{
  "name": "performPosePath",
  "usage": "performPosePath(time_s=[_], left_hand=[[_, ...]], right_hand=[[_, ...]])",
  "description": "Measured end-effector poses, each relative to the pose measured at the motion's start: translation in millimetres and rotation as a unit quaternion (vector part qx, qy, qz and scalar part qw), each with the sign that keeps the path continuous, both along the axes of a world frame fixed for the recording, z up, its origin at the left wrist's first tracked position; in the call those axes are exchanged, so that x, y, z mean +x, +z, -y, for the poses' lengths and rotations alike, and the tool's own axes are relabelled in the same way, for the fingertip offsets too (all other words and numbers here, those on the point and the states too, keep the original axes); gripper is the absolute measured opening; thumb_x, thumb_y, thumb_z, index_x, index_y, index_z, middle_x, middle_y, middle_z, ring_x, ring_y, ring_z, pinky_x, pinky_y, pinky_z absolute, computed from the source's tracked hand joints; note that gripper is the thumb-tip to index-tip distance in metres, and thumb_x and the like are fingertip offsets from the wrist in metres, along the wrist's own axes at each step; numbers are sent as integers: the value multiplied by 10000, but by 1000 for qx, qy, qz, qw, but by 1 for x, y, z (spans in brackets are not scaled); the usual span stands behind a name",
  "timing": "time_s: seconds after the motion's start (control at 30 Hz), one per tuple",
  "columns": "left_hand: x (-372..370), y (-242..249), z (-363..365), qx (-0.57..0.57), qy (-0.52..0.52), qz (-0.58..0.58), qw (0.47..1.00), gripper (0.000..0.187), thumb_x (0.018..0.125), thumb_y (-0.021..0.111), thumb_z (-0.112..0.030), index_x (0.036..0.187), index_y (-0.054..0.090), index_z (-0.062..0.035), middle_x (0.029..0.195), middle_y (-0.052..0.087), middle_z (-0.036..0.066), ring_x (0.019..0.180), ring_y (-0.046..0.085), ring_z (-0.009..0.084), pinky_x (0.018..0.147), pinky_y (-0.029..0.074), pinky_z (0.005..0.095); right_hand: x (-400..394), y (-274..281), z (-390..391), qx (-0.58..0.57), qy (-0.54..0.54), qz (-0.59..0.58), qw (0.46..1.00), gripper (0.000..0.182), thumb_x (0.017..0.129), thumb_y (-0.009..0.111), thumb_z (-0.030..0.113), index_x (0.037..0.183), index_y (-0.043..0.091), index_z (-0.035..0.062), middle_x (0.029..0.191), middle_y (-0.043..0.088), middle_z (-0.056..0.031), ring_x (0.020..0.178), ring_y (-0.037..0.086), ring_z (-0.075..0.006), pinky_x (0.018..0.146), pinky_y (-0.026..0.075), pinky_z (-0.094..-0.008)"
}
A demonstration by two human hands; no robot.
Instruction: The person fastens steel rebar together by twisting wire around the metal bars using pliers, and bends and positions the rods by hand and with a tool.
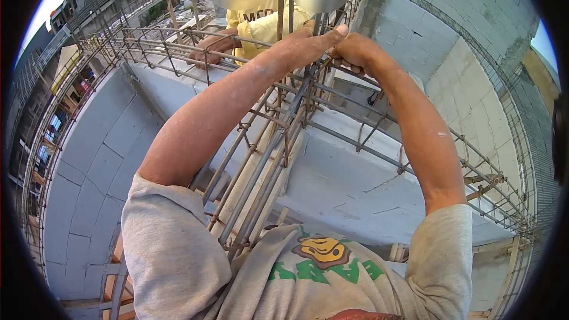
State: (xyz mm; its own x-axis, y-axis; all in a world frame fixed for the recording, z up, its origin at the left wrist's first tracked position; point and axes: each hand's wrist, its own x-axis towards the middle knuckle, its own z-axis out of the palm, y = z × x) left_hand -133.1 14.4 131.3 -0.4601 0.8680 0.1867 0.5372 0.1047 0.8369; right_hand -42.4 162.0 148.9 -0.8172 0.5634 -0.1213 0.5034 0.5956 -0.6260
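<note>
Both of my arms reach forward to a junction of steel rebar cages, where upright rebar (290, 0) rises between me and a co-worker. My left hand (314, 42) is at the junction, its thumb pointing right toward my other hand; its other fingers are mostly hidden, so its grip cannot be made out. Close beside it, my right hand (359, 52) is closed with curled fingers, just above a horizontal bar of the right-hand cage (349, 96). Whatever the curled fingers hold is hidden. Beneath my hands, long bars of the beam cage (261, 172) run toward my chest.
A co-worker in a yellow shirt (258, 32) stands across the junction, with a hand (214, 47) at the left cage (160, 47). Pale block walls (98, 160) stand below on both sides. More rebar cages (495, 83) top the outer walls. Timber formwork (118, 278) shows low on the left.
</note>
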Motion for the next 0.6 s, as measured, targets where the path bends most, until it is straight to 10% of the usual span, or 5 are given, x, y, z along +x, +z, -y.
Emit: performPosePath(time_s=[0.6], left_hand=[[-14, 0, -15, -41, -32, -17, 999, 1091, 785, 340, -867, 1484, 339, -30, 1483, 340, 294, 1418, 284, 410, 1149, 218, 579]], right_hand=[[10, -12, 3, 89, 32, -53, 994, 313, 922, 602, 259, 741, 675, 14, 584, 561, -32, 450, 473, -120, 435, 389, -301]])
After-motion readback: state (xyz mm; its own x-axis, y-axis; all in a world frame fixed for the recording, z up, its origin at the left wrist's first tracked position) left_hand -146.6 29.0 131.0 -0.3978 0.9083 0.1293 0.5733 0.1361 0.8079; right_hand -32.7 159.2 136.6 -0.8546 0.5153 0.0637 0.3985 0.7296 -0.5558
